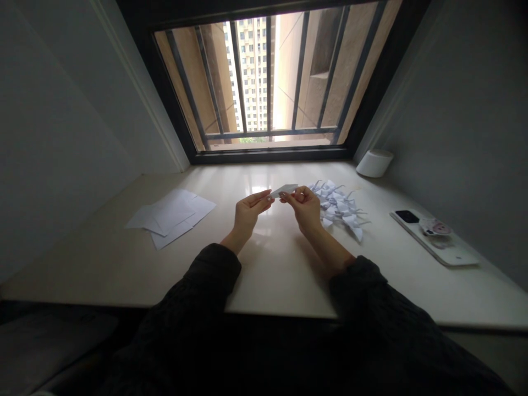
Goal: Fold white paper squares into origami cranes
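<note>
A small folded piece of white paper (284, 190) is held up over the middle of the sill, in front of the window. My left hand (250, 212) pinches its left end between thumb and fingers. On the other side, my right hand (304, 208) grips the paper with thumb and forefinger, the other fingers curled. Just beyond my right hand lies a pile of folded white paper cranes (340, 203), partly hidden behind that hand. Several flat sheets of white paper (171, 214) overlap one another off to the left.
A phone (447, 250) with a round grip on its back lies at the right. Behind it, a white cylindrical object (374, 163) stands in the corner by the window frame (268, 158). The pale sill (272, 291) ends at a front edge near my body.
</note>
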`<state>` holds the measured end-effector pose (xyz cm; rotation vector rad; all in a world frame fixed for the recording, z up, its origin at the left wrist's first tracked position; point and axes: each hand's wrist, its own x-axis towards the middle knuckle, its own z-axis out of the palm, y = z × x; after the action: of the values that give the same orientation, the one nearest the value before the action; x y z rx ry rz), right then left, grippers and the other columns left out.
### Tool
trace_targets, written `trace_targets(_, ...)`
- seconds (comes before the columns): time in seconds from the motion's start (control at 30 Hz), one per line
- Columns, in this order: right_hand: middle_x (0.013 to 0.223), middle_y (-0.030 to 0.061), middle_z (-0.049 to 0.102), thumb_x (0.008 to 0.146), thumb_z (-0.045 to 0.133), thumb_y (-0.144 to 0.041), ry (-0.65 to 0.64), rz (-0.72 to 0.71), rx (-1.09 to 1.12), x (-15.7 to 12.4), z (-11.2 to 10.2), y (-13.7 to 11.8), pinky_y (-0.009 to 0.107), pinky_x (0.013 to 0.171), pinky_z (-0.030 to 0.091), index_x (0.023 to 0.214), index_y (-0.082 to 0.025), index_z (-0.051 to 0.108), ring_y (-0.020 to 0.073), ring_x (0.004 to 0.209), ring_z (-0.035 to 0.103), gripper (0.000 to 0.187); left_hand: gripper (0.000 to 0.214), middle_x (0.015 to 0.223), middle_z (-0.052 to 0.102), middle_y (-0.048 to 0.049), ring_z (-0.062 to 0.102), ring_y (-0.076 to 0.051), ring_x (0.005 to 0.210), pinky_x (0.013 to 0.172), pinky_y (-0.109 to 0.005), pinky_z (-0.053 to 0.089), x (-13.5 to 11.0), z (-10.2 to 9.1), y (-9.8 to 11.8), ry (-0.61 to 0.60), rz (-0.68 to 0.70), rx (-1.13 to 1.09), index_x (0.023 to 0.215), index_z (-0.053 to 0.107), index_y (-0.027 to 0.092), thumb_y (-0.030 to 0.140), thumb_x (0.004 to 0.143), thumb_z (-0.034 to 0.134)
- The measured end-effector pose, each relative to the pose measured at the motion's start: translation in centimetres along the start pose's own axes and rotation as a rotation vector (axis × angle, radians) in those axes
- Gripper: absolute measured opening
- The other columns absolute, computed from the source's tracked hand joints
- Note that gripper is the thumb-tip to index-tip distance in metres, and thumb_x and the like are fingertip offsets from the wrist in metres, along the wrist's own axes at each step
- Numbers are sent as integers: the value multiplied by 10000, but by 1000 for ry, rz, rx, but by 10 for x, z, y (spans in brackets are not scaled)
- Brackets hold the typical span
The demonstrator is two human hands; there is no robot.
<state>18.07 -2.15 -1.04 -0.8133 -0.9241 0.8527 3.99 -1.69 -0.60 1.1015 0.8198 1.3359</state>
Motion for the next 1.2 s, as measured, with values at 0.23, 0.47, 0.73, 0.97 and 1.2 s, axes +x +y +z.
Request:
trace_targets(0.23,586,-60,574,528,830,-351,3,24,3,3,-3,5,293,626,563,545,-201,392,125,586,628,463,345,900,731,-59,677,-191,902,974,-393,459,-1,0,-1,-15,-87,-85,941,722,164,240,611,789)
trace_targets(0.47,583,-46,625,540,814,-392,61,27,-46,6,-6,6,273,585,539,627,-205,457,152,591,663,413,438,952,724,-66,658,-205,988,991,-374,441,0,-5,3,-87,-126,-122,1099,664,181,261,677,749)
trace_targets(0.73,576,-43,638,554,806,-402,56,15,-67,6,-6,4,295,613,541,642,-209,463,160,582,664,404,419,919,724,-142,693,-235,851,864,-396,512,-3,1,5,20,-172,105,881,715,116,483,680,722)
trace_targets(0.97,571,-63,585,559,818,-327,5,-13,-37,4,-4,3,280,615,532,603,-204,459,143,599,648,382,409,963,719,-140,690,-231,874,867,-391,507,-2,0,3,75,-171,48,845,722,126,472,630,760)
trace_targets(1.2,582,-67,560,576,810,-308,-6,-31,-3,5,-6,8,279,612,525,593,-205,449,140,610,642,375,369,934,726,-123,687,-221,891,909,-382,492,-3,2,5,80,-167,-26,838,724,128,421,621,780)
